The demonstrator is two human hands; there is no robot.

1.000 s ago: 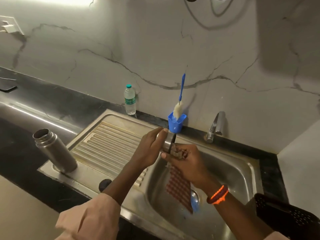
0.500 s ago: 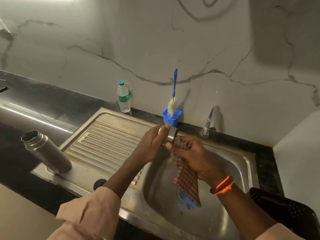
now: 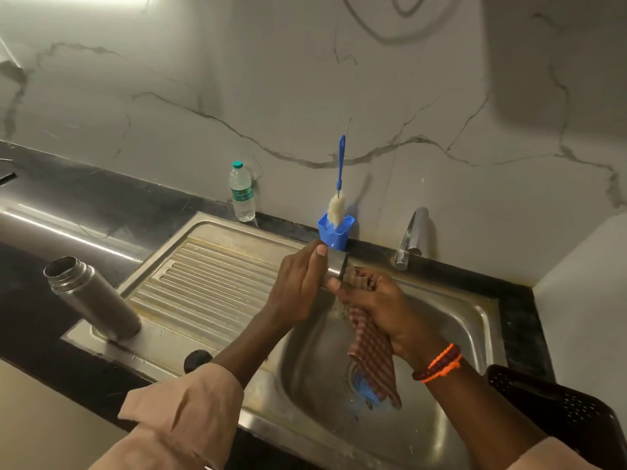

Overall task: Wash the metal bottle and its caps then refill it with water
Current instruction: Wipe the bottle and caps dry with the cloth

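My open metal bottle (image 3: pixel 93 298) stands uncapped on the drainboard's near left corner, while the steel cap (image 3: pixel 336 266) lies sideways above the basin, gripped in my hands against the checked cloth (image 3: pixel 371 354).

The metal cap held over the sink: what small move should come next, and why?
Probably turn the cap a little in the left hand so the right hand can rub the checked cloth on a fresh part. Both hands hold it over the sink, the cloth is pressed at its open end, and no water runs from the tap.
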